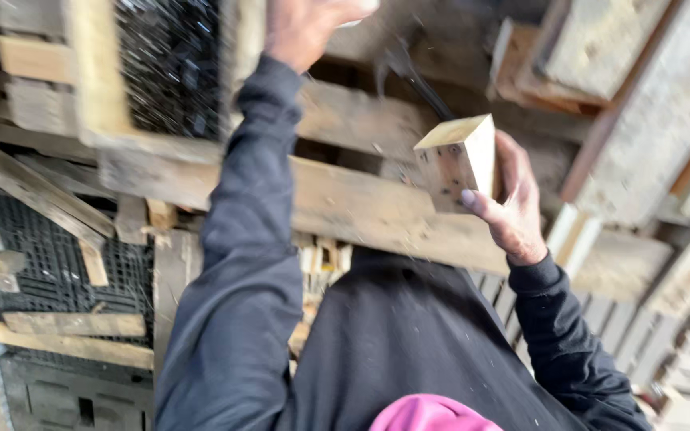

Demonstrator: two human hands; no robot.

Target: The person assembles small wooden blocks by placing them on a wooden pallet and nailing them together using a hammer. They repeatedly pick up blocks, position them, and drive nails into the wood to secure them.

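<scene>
**Block held high, hammer overhead, tight quarters**

Right hand [513,199] at 3 o'clock has its grip closed round a pale wood block [458,160], thumb across the lower front face, fingers behind. The block is in the air, clear of the pallet boards [361,199] behind it.

Left hand [301,28] is at 12 o'clock, cut by the frame edge. Grip state: cannot tell. A dark hammer head [401,64] shows at about 1 o'clock; whether the left hand holds it can't be seen.

Risks, as I judge them:
- The hammer head sits just above the block and the right-hand fingers. Any swing down that line endangers the thumb.
- The block is pinched near one end only. A knock could twist it out of the grip, and it would drop toward the person's torso.
- The view is motion-blurred, so both arms look to be moving fast, which leaves less margin for aim.

Edges and room:
- Pallet boards run from 9 to 3 o'clock, close behind both hands.
- Black mesh [169,64] at 11 o'clock in a wood frame.
- Stacked timber [640,104] crowds 1 to 4 o'clock, close beside the right hand.
- Loose slats [65,323] at 8 o'clock.
- Open room is mainly between the forearms, toward the body.
</scene>
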